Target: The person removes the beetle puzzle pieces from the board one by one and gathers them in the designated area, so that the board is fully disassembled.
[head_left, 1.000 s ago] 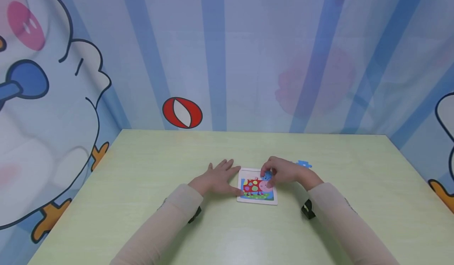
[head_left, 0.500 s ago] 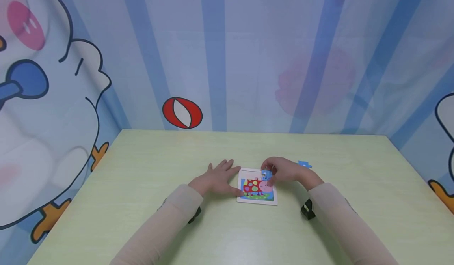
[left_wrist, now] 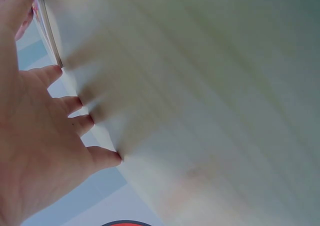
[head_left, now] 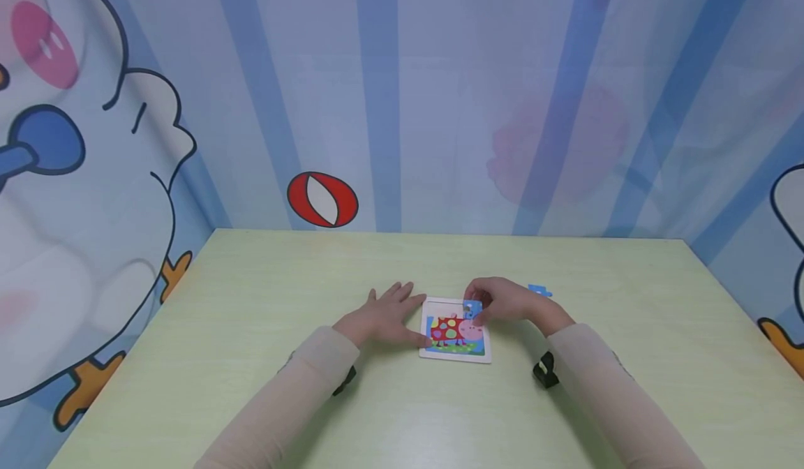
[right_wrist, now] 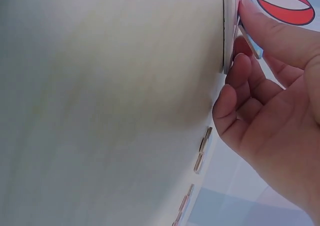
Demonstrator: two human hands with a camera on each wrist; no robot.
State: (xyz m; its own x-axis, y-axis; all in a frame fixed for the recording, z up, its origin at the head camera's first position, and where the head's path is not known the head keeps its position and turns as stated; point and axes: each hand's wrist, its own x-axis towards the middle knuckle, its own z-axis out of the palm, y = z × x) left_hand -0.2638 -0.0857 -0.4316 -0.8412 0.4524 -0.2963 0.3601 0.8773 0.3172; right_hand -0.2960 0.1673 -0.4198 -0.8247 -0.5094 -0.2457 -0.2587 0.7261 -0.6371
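Observation:
A small white-framed jigsaw puzzle (head_left: pixel 455 358) with a red spotted animal picture lies on the table. My left hand (head_left: pixel 386 317) rests at its left side, fingers spread, with thumb and index finger touching the frame. At the upper right corner of the picture, my right hand (head_left: pixel 502 300) pinches a blue puzzle piece (head_left: pixel 471 307) between thumb and fingers. Seen from the right wrist, that piece (right_wrist: pixel 251 42) stands tilted against the frame's surface, under the thumb. The top left of the frame shows bare backing. The right fingers partly cover the held piece.
Another blue puzzle piece (head_left: pixel 539 290) lies on the pale table (head_left: pixel 301 266) behind the right wrist. In the right wrist view, several loose pieces (right_wrist: pixel 199 162) lie along the tabletop. A printed blue striped cloth (head_left: pixel 440 106) stands behind the table.
The right fingers have shifted slightly to the right at the puzzle's corner, and more of the blue piece shows. The left hand and the frame have stayed in place.

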